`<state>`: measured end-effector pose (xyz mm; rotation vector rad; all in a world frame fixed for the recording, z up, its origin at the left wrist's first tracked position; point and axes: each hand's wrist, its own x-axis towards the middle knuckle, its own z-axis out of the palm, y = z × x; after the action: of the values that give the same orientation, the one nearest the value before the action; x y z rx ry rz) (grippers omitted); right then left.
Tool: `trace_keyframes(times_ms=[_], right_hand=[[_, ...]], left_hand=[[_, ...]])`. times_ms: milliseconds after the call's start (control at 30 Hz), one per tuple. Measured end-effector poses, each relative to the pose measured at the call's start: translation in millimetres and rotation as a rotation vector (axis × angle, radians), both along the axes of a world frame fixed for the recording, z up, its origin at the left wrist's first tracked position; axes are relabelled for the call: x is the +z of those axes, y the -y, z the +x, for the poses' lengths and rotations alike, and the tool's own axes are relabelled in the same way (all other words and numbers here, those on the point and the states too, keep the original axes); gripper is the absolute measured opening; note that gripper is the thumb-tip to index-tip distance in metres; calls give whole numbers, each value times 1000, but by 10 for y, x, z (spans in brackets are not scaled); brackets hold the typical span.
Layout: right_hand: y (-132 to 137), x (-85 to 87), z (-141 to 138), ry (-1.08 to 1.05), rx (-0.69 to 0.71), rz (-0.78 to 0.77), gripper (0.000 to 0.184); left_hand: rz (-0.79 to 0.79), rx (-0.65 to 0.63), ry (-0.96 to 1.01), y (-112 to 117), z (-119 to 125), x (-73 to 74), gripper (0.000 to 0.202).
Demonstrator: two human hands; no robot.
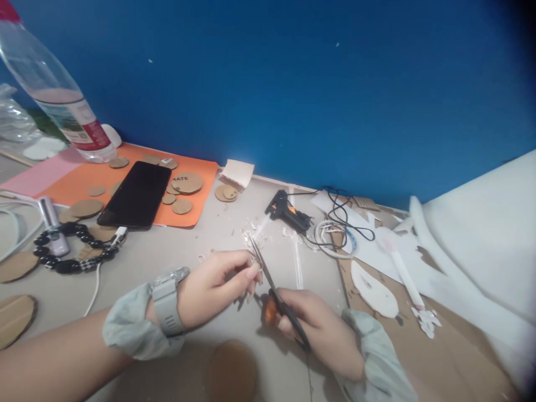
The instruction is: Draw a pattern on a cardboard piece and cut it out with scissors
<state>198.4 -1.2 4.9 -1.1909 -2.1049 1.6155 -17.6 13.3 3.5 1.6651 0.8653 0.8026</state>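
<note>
My right hand (322, 329) grips a pair of scissors (274, 290) with orange and black handles, blades pointing up and away. My left hand (218, 285), with a grey watch on its wrist, pinches a small whitish piece (254, 259) at the blade tips; the piece is too small to name. Both hands hover low over the grey tabletop (196, 240), near a scatter of white scraps (255, 231).
A black glue gun (288, 212) with its cable lies behind the hands. A black phone (136, 192) and several cardboard discs rest on an orange sheet (84, 173). A plastic bottle (54, 89), a bead bracelet (71, 251) and white foam pieces (460, 251) surround the area.
</note>
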Motion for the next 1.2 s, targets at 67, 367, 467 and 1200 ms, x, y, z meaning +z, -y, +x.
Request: trace_keyframes(times_ms=[67,367,467,1200], right_hand=[[2,0,0,3,3,3,53],[2,13,-21,-6,-7,8,44],[1,19,-26,-3,-8,3,44],[26,37,-50,106,-5,102,31]], left_hand=[[-6,3,4,5,-3,-11,29],[15,9,-6,8,-7,-21,29],[9,10,-4,7,-2,-17,29],[0,39,-53,19,-10,-49,34]])
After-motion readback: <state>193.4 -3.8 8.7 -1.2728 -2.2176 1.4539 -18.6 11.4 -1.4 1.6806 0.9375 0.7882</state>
